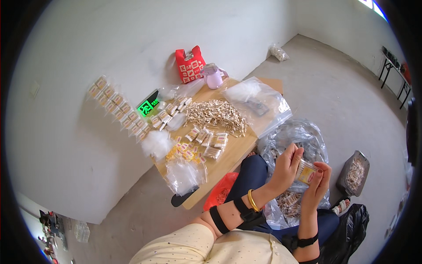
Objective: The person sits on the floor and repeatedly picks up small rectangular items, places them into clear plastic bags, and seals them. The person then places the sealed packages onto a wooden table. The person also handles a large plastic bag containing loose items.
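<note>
In front of my lap is a small clear packet of cotton swabs with a yellow label. My right hand is closed round its right side, thumb across the front. At its upper left edge my left hand has its fingers curled and thumb up, gripping the packet there. Below my hands lies a large clear plastic bag with many loose cotton swabs in it. To the left, a wooden table bears a heap of loose swabs, several filled packets, yellow label cards and empty clear bags.
Rows of filled packets stand at the table's far left, beside a green lit sign. A red bag and a pink jug are at the back. On the floor are a grey bin of swabs and a black bag.
</note>
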{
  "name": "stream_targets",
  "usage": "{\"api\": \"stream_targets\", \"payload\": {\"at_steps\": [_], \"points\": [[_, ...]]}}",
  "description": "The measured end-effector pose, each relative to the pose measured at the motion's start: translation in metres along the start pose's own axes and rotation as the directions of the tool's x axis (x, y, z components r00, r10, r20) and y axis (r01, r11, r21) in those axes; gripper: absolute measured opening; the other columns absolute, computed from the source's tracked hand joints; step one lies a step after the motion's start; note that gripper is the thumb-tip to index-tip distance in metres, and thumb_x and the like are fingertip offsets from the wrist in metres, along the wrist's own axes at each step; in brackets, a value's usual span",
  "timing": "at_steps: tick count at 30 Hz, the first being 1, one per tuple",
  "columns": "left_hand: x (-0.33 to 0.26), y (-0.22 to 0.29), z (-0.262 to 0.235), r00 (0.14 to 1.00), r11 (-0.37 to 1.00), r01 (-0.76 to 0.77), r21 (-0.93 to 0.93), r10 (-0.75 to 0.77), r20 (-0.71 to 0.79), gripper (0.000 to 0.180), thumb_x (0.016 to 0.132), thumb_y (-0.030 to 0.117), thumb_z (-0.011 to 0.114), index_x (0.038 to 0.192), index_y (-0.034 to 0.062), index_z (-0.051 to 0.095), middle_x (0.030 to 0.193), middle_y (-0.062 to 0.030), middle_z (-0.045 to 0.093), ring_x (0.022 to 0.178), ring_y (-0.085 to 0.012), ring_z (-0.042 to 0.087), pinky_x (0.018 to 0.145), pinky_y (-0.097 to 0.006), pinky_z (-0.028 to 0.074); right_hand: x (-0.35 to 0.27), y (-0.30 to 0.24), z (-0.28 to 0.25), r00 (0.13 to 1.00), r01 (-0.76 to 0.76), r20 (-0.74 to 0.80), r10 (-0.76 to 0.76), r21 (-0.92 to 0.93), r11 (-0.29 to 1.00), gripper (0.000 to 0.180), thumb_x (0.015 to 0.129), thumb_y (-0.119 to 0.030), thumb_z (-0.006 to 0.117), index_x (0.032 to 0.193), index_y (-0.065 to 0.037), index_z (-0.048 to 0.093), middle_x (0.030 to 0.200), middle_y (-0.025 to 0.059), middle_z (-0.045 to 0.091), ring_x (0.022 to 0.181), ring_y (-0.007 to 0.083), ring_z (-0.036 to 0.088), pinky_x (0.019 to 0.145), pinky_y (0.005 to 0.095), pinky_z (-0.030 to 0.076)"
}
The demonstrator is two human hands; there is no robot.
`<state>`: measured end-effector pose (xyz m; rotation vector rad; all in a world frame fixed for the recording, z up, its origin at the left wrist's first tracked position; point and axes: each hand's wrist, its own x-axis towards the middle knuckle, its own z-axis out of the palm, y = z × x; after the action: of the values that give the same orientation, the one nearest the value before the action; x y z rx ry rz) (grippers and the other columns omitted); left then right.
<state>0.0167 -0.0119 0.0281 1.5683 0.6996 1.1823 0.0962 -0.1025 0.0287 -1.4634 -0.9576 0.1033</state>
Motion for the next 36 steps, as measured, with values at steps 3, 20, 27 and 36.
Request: {"api": "stream_targets", "payload": {"at_steps": [3,20,27,36], "points": [[-0.003,0.008,-0.007,1.000,1.000,0.008,0.029,-0.009,0.020,0.029,0.102,0.024,0.050,0.082,0.0029,0.042,0.061,-0.0073,0.044,0.050,-0.0152,0.044,0.049,-0.030,0.034,0.001,0.013,-0.006,0.988,-0.148,0.072,0.138,0.152,0.977,0.034,0.105,-0.029,0.038,0.102,-0.001,0.057,0.093,0.0051,0.057,0.085,0.0126,0.051,0.077,0.0265,0.041],[-0.020,0.001,-0.010,0.996,0.987,0.072,-0.145,-0.064,0.060,0.027,0.105,0.029,0.041,0.090,0.0067,0.039,0.056,-0.0001,0.041,0.049,-0.0079,0.040,0.046,-0.027,0.031,-0.009,0.029,0.001,0.930,-0.342,0.033,0.365,0.437,0.832,0.039,0.104,-0.038,0.042,0.094,-0.005,0.060,0.078,-0.0035,0.051,0.066,0.0013,0.041,0.057,0.0191,0.032],[-0.025,0.004,-0.007,0.999,0.995,-0.047,0.091,0.047,-0.004,0.027,0.102,0.028,0.050,0.089,0.0061,0.041,0.061,-0.0009,0.041,0.054,-0.0071,0.039,0.048,-0.026,0.032,-0.011,0.036,0.007,0.954,-0.280,-0.021,0.300,0.306,0.910,0.039,0.104,-0.038,0.041,0.096,-0.005,0.061,0.077,-0.0031,0.052,0.062,0.0001,0.043,0.051,0.0181,0.030],[-0.018,-0.017,-0.010,0.979,0.953,0.161,-0.256,-0.122,0.160,0.026,0.099,0.027,0.057,0.086,0.0061,0.048,0.067,0.0062,0.042,0.062,-0.0001,0.036,0.052,-0.021,0.032,-0.013,0.038,0.008,0.899,-0.414,0.049,0.435,0.418,0.809,0.032,0.103,-0.038,0.045,0.090,-0.013,0.059,0.063,-0.0083,0.048,0.048,-0.0024,0.039,0.039,0.0157,0.024]]}}
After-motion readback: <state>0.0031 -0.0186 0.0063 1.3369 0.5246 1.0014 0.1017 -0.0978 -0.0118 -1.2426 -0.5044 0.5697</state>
